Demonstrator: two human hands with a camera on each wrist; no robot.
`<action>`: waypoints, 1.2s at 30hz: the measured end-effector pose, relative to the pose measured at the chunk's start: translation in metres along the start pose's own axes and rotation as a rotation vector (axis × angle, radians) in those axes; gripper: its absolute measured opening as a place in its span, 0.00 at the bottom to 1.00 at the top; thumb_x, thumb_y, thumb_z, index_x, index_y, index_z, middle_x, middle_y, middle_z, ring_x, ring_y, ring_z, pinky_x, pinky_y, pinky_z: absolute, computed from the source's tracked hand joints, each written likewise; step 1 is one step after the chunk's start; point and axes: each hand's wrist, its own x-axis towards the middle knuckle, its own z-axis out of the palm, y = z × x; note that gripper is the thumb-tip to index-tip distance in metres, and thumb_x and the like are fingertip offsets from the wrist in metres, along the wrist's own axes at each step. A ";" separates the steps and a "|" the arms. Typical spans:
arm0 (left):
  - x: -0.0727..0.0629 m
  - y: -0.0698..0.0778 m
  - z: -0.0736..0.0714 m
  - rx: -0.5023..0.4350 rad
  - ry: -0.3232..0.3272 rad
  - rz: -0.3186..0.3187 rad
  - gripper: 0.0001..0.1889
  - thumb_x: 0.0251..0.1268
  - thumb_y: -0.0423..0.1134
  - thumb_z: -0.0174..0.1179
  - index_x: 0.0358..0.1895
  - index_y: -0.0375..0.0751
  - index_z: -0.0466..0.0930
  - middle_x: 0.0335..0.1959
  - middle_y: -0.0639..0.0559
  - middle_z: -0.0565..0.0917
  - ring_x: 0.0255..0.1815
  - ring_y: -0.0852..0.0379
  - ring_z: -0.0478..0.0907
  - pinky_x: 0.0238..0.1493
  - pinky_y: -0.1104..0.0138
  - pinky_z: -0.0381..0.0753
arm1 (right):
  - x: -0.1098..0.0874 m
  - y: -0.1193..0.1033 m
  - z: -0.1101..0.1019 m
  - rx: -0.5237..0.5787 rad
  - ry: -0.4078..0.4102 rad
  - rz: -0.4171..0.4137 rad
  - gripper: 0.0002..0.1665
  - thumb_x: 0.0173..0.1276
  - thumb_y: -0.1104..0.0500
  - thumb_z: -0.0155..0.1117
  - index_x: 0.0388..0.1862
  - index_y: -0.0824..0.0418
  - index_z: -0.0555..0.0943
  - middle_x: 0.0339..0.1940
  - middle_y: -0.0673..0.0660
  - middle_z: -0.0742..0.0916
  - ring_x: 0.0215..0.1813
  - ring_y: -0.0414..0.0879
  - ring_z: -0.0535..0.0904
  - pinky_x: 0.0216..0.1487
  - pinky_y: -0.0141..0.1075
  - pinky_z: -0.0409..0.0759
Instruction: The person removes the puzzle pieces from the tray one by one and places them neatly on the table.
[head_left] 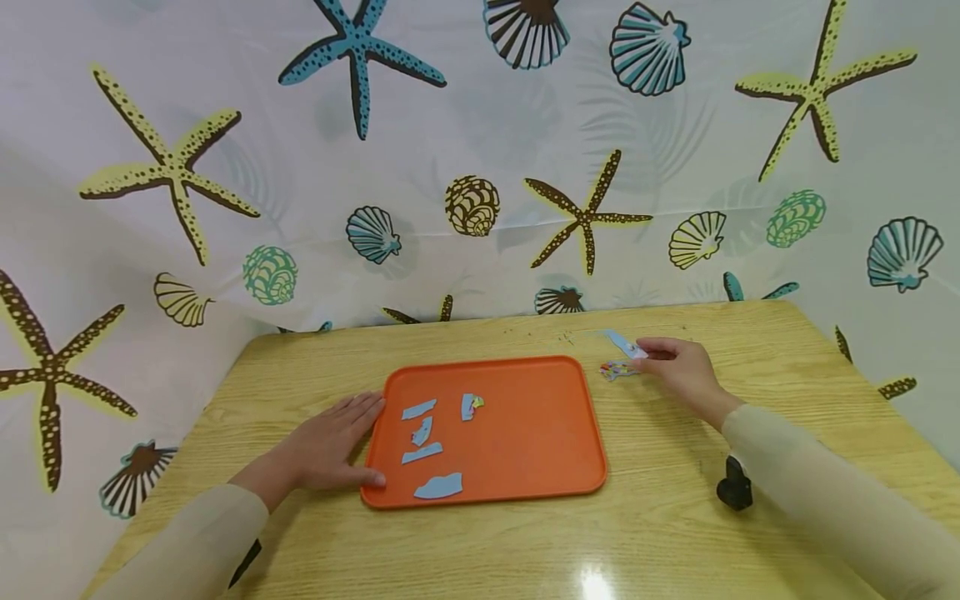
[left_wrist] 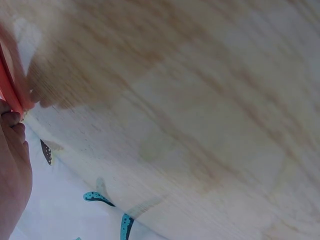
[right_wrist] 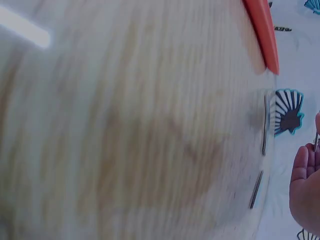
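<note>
The right hand pinched a pale blue scrap. Just beside the grip, a multicoloured scrap lay on the wooden table. Left of the grip, an orange tray bore five small pieces; the left hand touched its edge farthest from the grip. Beyond the grip hung a starfish-and-shell cloth.

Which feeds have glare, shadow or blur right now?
Head: mostly crisp, glare spot on the table at the bottom edge; left wrist: wood grain blurred, brownish shadow upper left; right wrist: grain smeared, white glare streak upper left.
</note>
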 end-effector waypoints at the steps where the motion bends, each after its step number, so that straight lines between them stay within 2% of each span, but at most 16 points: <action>1: 0.000 0.000 0.000 0.000 -0.002 0.000 0.60 0.53 0.79 0.49 0.75 0.29 0.52 0.76 0.38 0.54 0.76 0.40 0.49 0.73 0.48 0.50 | 0.000 0.002 -0.003 -0.011 0.011 0.002 0.27 0.67 0.60 0.66 0.63 0.68 0.76 0.57 0.66 0.81 0.55 0.51 0.77 0.49 0.33 0.80; 6: 0.000 -0.001 0.001 0.004 -0.012 -0.007 0.61 0.52 0.79 0.48 0.75 0.30 0.51 0.76 0.39 0.54 0.76 0.41 0.48 0.73 0.49 0.49 | 0.000 0.010 -0.018 -0.034 0.042 0.020 0.29 0.69 0.57 0.66 0.65 0.67 0.74 0.59 0.66 0.79 0.56 0.50 0.77 0.44 0.23 0.77; 18: 0.000 -0.002 0.002 0.003 -0.017 -0.013 0.61 0.51 0.80 0.48 0.76 0.32 0.51 0.77 0.40 0.53 0.76 0.43 0.47 0.73 0.50 0.49 | -0.004 0.030 -0.042 -0.084 0.055 0.043 0.30 0.71 0.55 0.63 0.67 0.68 0.72 0.60 0.66 0.78 0.57 0.54 0.74 0.42 0.23 0.77; 28: 0.001 -0.003 0.002 0.001 -0.021 -0.018 0.61 0.51 0.81 0.47 0.76 0.32 0.50 0.77 0.41 0.53 0.76 0.43 0.47 0.73 0.50 0.49 | -0.006 0.037 -0.056 -0.113 0.066 0.081 0.31 0.71 0.56 0.62 0.68 0.70 0.70 0.63 0.68 0.76 0.62 0.57 0.72 0.43 0.23 0.77; 31: 0.001 -0.002 0.002 0.003 -0.021 -0.014 0.61 0.51 0.81 0.47 0.76 0.32 0.51 0.77 0.41 0.53 0.76 0.43 0.47 0.73 0.50 0.48 | -0.007 0.039 -0.058 -0.129 0.070 0.098 0.31 0.72 0.55 0.62 0.67 0.70 0.70 0.63 0.69 0.76 0.62 0.58 0.72 0.46 0.27 0.77; 36: 0.001 -0.002 0.001 0.000 -0.021 -0.013 0.61 0.51 0.80 0.48 0.76 0.32 0.51 0.77 0.41 0.53 0.76 0.43 0.47 0.74 0.50 0.48 | -0.008 0.044 -0.061 -0.133 0.074 0.131 0.30 0.72 0.56 0.61 0.68 0.70 0.70 0.64 0.69 0.75 0.64 0.61 0.69 0.59 0.46 0.74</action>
